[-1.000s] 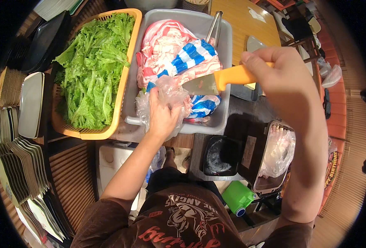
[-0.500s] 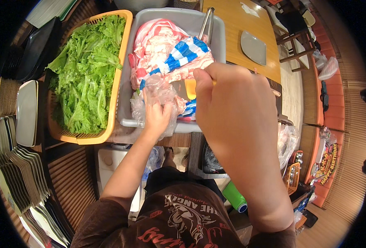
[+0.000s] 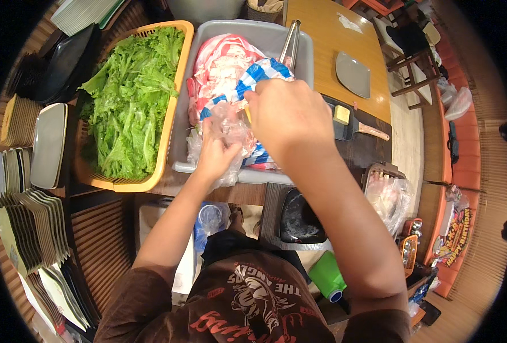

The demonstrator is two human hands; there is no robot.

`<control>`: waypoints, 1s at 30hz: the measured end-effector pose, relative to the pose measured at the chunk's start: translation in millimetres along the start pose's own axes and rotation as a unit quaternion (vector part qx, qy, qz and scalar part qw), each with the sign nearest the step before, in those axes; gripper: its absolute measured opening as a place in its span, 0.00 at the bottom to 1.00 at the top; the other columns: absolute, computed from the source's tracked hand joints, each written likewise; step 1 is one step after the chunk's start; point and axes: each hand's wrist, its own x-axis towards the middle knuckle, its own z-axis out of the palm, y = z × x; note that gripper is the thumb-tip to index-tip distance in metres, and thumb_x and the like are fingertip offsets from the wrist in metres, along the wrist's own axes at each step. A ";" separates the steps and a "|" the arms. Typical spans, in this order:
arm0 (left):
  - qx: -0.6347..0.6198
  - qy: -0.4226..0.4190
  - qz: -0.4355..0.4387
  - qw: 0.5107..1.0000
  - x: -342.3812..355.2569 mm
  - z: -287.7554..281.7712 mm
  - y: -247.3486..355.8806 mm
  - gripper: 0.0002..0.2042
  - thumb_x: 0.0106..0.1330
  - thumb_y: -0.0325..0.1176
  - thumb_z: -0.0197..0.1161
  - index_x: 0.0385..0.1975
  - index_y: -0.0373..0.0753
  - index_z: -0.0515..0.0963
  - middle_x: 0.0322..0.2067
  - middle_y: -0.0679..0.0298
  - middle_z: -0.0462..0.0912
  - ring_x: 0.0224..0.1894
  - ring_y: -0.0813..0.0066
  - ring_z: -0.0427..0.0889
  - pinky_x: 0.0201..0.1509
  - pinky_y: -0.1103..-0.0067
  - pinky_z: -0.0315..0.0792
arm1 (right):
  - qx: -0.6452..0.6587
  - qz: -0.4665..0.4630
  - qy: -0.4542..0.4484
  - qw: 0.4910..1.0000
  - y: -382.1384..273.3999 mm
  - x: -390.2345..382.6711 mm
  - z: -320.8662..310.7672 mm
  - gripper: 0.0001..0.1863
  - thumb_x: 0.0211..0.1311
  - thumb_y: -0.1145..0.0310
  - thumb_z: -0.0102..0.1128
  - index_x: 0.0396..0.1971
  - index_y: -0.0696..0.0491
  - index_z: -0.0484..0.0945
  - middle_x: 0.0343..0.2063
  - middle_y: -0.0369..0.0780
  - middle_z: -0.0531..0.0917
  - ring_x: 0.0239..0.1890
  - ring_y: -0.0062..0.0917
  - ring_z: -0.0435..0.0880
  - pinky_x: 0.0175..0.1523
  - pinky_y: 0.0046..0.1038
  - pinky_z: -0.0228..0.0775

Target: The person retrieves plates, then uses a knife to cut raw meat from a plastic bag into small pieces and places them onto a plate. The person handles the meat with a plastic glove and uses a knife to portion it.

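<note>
My left hand (image 3: 218, 157) is closed around a crumpled clear plastic bag (image 3: 230, 127) at the near side of a grey tub (image 3: 307, 51). Beside it, above the tub, is my right hand (image 3: 290, 114), a fist with the thumb toward the bag. A sliver of yellow shows by the thumb, seemingly part of a yellow-handled tool; the fist hides most of it. Pale pink raw meat (image 3: 222, 84) fills the tub, with red-and-white (image 3: 225, 46) and blue-and-white striped plastic (image 3: 265, 71) around it. Metal tongs (image 3: 290, 43) lean at the far right corner.
An orange basket of lettuce (image 3: 133, 103) stands left of the tub. Stacked plates (image 3: 36, 228) line the left shelf. At right are a pan (image 3: 345, 130) holding a yellow block, a grey plate (image 3: 353, 74) and a bagged container (image 3: 388, 188). A black tray (image 3: 301, 214) sits nearer me.
My right fist has moved left and away from me, toward the left hand, covering most of the yellow piece. The pan has come into sight. The whole view has shifted slightly.
</note>
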 end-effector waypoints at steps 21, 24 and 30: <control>-0.457 -0.053 -0.332 0.823 22.7 -48.2 -17.1 0.09 0.68 0.29 0.56 0.40 0.32 0.81 0.35 0.60 0.85 0.31 0.74 0.84 0.35 0.75 0.80 | 0.231 0.017 -0.039 0.972 175.8 -15.5 13.8 0.18 0.69 0.58 0.64 0.45 0.60 0.86 0.37 0.42 0.90 0.41 0.27 0.87 0.52 0.28 0.75; -0.347 -0.043 -0.321 0.880 12.7 -44.3 -9.0 0.10 0.68 0.29 0.57 0.43 0.30 0.80 0.37 0.59 0.85 0.34 0.75 0.84 0.37 0.73 0.80 | 0.284 0.057 0.045 0.956 176.3 -38.1 0.7 0.20 0.70 0.56 0.63 0.44 0.60 0.86 0.33 0.39 0.88 0.37 0.23 0.84 0.48 0.26 0.74; -0.442 -0.009 -0.311 0.841 5.7 -51.8 9.4 0.14 0.69 0.30 0.58 0.50 0.30 0.76 0.44 0.60 0.84 0.45 0.72 0.83 0.48 0.71 0.80 | 0.452 0.297 0.142 0.829 175.4 -75.8 2.7 0.18 0.76 0.54 0.55 0.49 0.51 0.84 0.18 0.25 0.66 0.18 0.09 0.62 0.22 0.17 0.55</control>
